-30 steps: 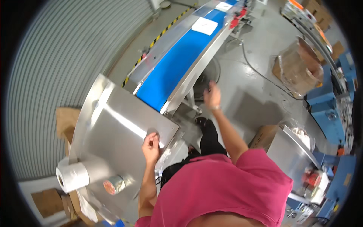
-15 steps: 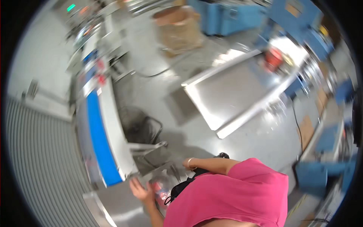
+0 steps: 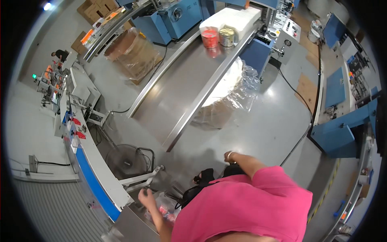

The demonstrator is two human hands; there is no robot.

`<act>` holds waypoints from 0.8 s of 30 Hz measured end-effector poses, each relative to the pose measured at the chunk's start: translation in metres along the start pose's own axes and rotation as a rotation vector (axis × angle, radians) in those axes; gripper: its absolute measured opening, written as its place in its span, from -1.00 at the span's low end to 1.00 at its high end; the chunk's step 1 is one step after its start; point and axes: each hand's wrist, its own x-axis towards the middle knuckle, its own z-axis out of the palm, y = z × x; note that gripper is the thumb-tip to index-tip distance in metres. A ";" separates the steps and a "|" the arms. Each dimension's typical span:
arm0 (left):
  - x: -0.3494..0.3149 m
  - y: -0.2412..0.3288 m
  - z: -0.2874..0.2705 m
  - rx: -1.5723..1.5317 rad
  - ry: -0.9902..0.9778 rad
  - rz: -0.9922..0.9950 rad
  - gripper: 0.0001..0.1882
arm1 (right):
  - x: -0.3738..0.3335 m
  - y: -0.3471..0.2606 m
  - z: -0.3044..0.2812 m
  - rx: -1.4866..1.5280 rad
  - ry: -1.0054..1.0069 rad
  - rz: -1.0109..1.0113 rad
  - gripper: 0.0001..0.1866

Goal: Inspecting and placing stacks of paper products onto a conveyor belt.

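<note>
I have the left hand [image 3: 147, 198] raised over the near corner of a brushed stainless-steel table [image 3: 135, 226], its fingers loosely bent, with nothing visible between them. Just left of those fingers ends a narrow bright-blue conveyor belt [image 3: 89, 175], which runs ahead of them inside a pale metal side rail [image 3: 102, 177]; just right of them, and lower, sits a clear plastic bag with red contents [image 3: 164, 209]. The right hand [image 3: 228, 156] hangs low by the body, its fingers partly hidden, so I cannot tell whether they are closed or hold anything. Well ahead of both hands, a long sloping steel tray [image 3: 173, 97] carries a stack of white sheets [image 3: 238, 20], a red cylinder [image 3: 209, 38] and a gold-and-silver one [image 3: 227, 37]. I judge this to be a moment between handlings. From here, touching the belt calls for a short leftward reach; getting to the stack calls for walking forward first.
</note>
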 end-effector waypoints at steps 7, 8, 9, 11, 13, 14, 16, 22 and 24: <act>-0.042 0.234 0.087 -0.452 -0.124 0.360 -0.80 | -0.096 0.153 0.001 0.319 0.371 0.326 -0.65; -0.053 0.273 0.089 -0.416 -0.189 0.411 -0.80 | -0.112 0.166 0.000 0.405 0.366 0.370 -0.65; -0.062 0.306 0.090 -0.381 -0.250 0.458 -0.81 | -0.121 0.175 0.004 0.532 0.399 0.449 -0.64; -0.072 0.346 0.112 -0.409 -0.312 0.581 -0.81 | -0.129 0.198 0.024 0.736 0.466 0.478 -0.64; -0.079 0.383 0.130 -0.433 -0.369 0.698 -0.82 | -0.149 0.202 0.025 0.901 0.452 0.488 -0.63; -0.083 0.402 0.131 -0.428 -0.376 0.835 -0.82 | -0.157 0.200 0.024 0.997 0.427 0.491 -0.63; -0.086 0.435 0.136 -0.429 -0.375 0.973 -0.83 | -0.165 0.197 0.023 1.125 0.404 0.485 -0.63; -0.055 0.510 0.172 -0.527 -0.418 1.073 -0.76 | -0.164 0.213 -0.033 1.317 0.471 0.271 -0.70; -0.036 0.534 0.181 -0.533 -0.469 0.998 -0.73 | -0.165 0.218 -0.083 1.269 0.597 0.214 -0.69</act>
